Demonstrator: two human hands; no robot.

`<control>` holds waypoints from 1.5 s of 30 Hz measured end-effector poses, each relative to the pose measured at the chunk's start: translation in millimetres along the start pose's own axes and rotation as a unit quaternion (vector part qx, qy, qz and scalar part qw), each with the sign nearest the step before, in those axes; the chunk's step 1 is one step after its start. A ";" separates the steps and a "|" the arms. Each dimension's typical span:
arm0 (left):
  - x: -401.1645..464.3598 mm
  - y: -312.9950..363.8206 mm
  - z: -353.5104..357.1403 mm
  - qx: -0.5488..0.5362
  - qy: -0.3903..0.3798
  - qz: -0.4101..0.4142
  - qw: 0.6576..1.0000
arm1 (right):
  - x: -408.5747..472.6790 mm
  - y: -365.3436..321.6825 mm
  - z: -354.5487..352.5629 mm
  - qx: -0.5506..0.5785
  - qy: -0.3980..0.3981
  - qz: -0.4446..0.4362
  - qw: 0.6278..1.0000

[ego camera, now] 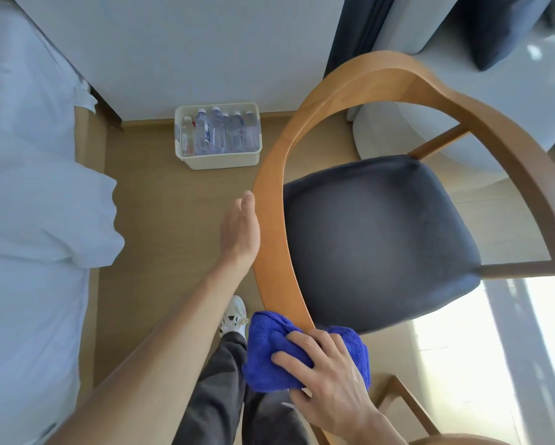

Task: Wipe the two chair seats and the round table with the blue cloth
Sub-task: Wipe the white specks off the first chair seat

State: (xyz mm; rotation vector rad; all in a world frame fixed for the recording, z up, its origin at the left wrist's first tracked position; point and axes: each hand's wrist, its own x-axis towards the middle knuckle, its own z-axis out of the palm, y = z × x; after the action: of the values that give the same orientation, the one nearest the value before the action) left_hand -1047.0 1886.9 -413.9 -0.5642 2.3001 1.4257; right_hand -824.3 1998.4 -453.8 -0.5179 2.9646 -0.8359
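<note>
I see the blue cloth (302, 351) bunched at six o'clock, draped over the wooden chair frame (271, 252). My right hand (327, 370) grips it with curled fingers. My left hand (239, 232), fingers straight and together, lies flat against the frame at nine o'clock of the dark seat (375, 242). A bin of bottles (218, 136) stands at eleven o'clock on the floor.

Wood floor (160, 220), white bed (29, 203) (curtain (356, 30), probably).
</note>
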 end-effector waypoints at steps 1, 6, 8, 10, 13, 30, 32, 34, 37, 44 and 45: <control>2.1 -0.7 0.1 -0.006 0.006 -0.010 1.000 | 2.9 1.2 0.2 -0.009 0.006 -0.002 1.000; 10.6 -2.9 -3.2 -0.054 0.011 -0.029 0.998 | 48.9 5.7 2.3 -0.044 0.047 -0.004 0.998; 17.4 -7.5 -7.1 -0.069 0.010 -0.038 0.997 | 82.2 8.7 4.5 -0.052 0.062 0.007 0.997; 21.2 -5.2 -14.6 -0.073 0.003 -0.053 0.996 | 118.4 14.6 6.0 -0.060 0.075 0.025 0.995; 29.9 4.1 -26.9 -0.053 0.000 -0.055 0.997 | 166.4 28.8 4.5 -0.066 0.088 0.042 0.993; 82.5 14.3 -15.4 -0.075 -0.009 -0.036 0.996 | 337.0 113.8 -22.8 -0.072 0.194 0.262 0.943; 87.2 14.6 -12.7 -0.077 -0.004 -0.035 0.996 | 339.6 114.7 -23.9 -0.081 0.196 0.268 0.940; 91.4 17.7 -10.4 -0.089 0.005 -0.033 0.995 | 335.2 113.1 -24.5 -0.073 0.188 0.261 0.944; 98.6 23.8 -8.8 -0.139 0.034 -0.054 0.988 | 316.9 100.7 -19.3 -0.054 0.170 0.239 0.954; 97.9 35.0 -14.9 -0.139 0.056 -0.088 0.985 | 247.1 56.9 -8.6 -0.024 0.153 0.197 0.968; 95.4 35.3 -16.5 -0.132 0.052 -0.086 0.986 | 234.3 49.9 -8.1 -0.019 0.148 0.190 0.970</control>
State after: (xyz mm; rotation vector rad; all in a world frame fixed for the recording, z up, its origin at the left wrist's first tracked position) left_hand -1148.0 1873.2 -429.1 -0.9121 2.0897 1.6611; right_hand -1062.0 1967.6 -455.6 0.1953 3.1848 -0.8777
